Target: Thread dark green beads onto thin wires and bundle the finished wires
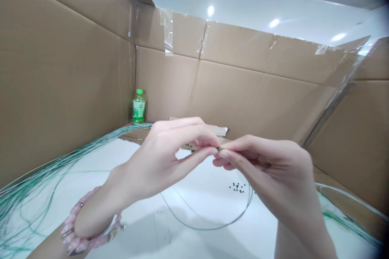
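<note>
My left hand [170, 149] and my right hand [273, 170] meet at the fingertips above the white table, both in a pinch. A tiny dark piece [218, 149] shows between the fingertips, largely hidden by them. From behind my right hand a thin green wire [212, 228] drops and curves in a wide loop back under my left hand; its end is hidden by the fingers. Several small black pieces [237, 187] lie scattered on the table just below my right hand.
A bundle of green and white wires [39, 174] runs along the left side, with more wires [349, 218] at the right. A green-capped bottle [139, 107] stands in the back left corner. Cardboard walls [243, 89] surround the white table [146, 243]. A cardboard strip [219, 130] lies behind the hands.
</note>
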A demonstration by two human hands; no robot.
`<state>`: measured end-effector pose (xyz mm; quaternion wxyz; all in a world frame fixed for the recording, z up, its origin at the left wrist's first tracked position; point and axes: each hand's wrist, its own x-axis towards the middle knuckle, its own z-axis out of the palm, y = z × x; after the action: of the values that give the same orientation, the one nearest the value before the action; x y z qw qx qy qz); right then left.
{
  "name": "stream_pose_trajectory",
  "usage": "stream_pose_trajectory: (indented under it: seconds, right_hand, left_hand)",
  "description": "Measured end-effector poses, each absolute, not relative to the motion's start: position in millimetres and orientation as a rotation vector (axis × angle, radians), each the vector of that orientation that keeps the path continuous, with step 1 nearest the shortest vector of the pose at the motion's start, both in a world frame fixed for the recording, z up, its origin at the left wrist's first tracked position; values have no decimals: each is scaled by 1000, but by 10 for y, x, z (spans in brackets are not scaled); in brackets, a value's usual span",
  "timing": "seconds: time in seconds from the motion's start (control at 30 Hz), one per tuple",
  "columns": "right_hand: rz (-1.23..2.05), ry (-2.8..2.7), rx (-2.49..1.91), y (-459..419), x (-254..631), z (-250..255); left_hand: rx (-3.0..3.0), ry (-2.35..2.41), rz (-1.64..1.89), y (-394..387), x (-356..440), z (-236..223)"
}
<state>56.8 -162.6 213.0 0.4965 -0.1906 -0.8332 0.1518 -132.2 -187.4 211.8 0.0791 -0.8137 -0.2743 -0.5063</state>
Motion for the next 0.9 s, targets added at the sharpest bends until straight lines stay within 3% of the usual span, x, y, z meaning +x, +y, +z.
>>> stream_pose_trajectory:
  seconds: [0.27,0.53,0.7,0.9]
  right_hand:
    - [620,-1925,-409,-1589,489,2098]
    - [705,-1913,-379,-1548,447,2084]
    - [575,-1992,-455,-1555,485,2115]
    - [239,-2434,-1029,-1465,812,2212]
  left_hand:
    - [-2429,-854,-1794,-1832,-1296,2047]
    - [-2448,-908,-1751,-1844,-1337,2082]
    - [-2428,-952,-1671,-1835,-1323,2091]
    - [-2317,-1126,-1538,-1761,-1319,2053]
